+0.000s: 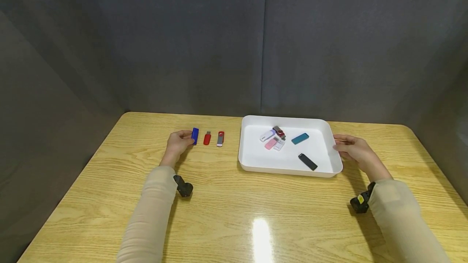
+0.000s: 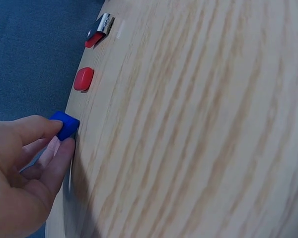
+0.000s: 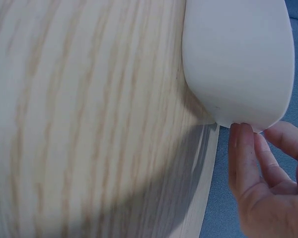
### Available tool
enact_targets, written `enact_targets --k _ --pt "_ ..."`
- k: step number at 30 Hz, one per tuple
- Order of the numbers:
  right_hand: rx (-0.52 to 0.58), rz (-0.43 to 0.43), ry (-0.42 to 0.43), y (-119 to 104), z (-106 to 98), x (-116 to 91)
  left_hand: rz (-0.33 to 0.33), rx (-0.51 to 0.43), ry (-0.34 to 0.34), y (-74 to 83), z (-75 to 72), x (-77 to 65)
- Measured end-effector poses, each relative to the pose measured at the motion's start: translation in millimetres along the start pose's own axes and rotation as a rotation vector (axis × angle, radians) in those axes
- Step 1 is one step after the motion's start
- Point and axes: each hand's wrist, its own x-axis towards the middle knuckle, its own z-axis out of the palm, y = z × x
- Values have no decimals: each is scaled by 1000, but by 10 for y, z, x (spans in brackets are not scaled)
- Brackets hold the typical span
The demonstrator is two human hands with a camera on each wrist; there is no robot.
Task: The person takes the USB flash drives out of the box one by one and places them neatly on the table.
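Note:
My left hand (image 1: 177,143) pinches a blue USB stick (image 1: 195,136) between thumb and fingertips at the left of the table. In the left wrist view the same blue stick (image 2: 65,125) shows end-on, close to the tabletop. To its right lie a red USB stick (image 1: 207,138) and a red-and-silver swivel USB stick (image 1: 220,139), side by side. My right hand (image 1: 356,149) holds the right end of a white tray (image 1: 285,170), thumb at the rim and other fingertips against the outer wall (image 3: 238,64). Whether the thumb tip reaches inside is hard to tell.
Inside the tray several USB sticks lie loose: a teal one (image 1: 300,138), a black one (image 1: 308,161), and a cluster with white, pink (image 1: 271,143) and dark red (image 1: 280,132) ones. A dark curtain (image 1: 183,52) hangs behind the wooden table (image 1: 219,210).

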Motion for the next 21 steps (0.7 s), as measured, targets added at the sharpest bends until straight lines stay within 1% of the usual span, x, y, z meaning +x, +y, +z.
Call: enact_targets --k 6,11,21 --pt "-5 2 0 6 -5 2 6 22 13 10 7 -12" --pt "4 5 -3 -2 -7 -2 1 57 41 13 13 -28" --pt "5 11 -3 -16 -11 -8 -2 59 56 -18 3 -7"
